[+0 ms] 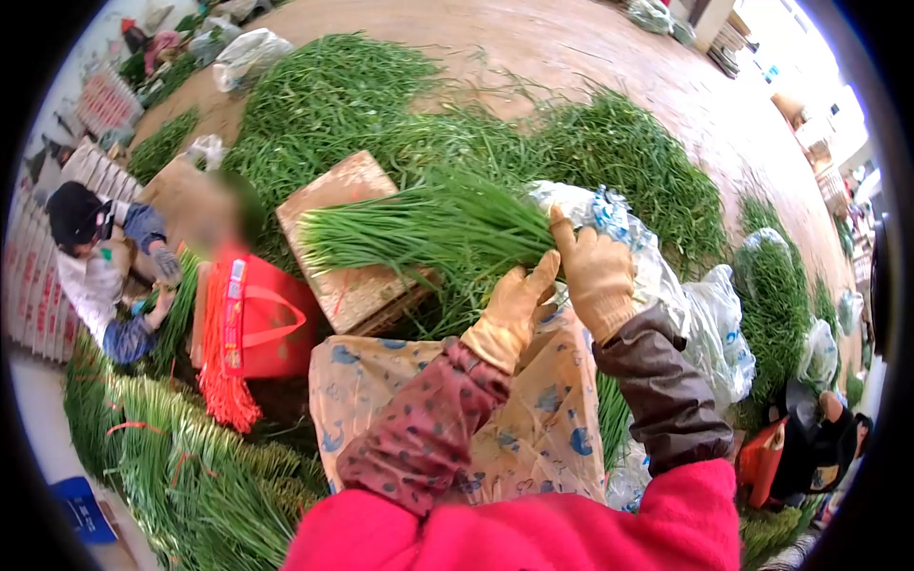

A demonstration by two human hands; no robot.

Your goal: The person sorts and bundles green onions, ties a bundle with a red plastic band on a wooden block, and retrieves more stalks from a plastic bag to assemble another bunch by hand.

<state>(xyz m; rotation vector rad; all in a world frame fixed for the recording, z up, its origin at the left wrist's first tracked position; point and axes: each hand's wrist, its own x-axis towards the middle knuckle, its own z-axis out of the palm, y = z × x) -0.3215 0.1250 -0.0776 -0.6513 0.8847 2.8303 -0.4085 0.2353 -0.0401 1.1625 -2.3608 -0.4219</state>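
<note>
A bundle of long green stalks (447, 224) lies across a wooden board (328, 186), its pale ends pointing left. My left hand (517, 309), in a tan glove, is at the leafy right end of the bundle, its fingers partly curled; what it grips, if anything, is hidden. Just right of it, my right hand (595, 271), gloved alike, touches the leaves near white and blue plastic bags (619, 224), with the fingers apart. Below both hands, a patterned apron (543, 419) covers my lap.
Loose green stalks (324, 105) are heaped behind the board. A red bag (276, 324) with red ties stands left of it. Tied bundles (190, 447) lie at lower left. A co-worker (105, 266) sits at far left; another person (809, 438) is at far right.
</note>
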